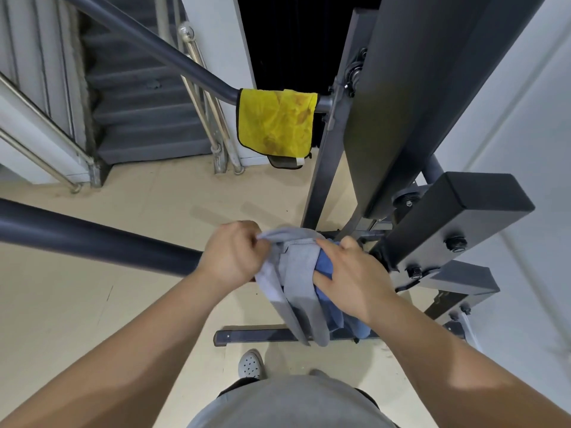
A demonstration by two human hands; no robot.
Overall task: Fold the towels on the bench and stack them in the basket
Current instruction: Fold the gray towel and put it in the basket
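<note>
A grey towel (pixel 292 273) hangs over the near dark bar (pixel 92 242), with a blue towel (pixel 324 267) bunched beside and under it. My left hand (pixel 231 254) pinches the grey towel's top edge. My right hand (pixel 352 273) presses on the blue towel with fingers tucked into the cloth. A stained yellow towel (pixel 275 122) is draped over the far bar (pixel 185 66), out of reach of both hands. No basket is in view.
A dark metal gym frame (pixel 401 88) rises at the right, with a padded block (pixel 457 217) and a floor foot (pixel 256 336). Stairs (pixel 139 103) with a steel railing lie at the back left. My shoe (pixel 251 364) stands on the beige floor.
</note>
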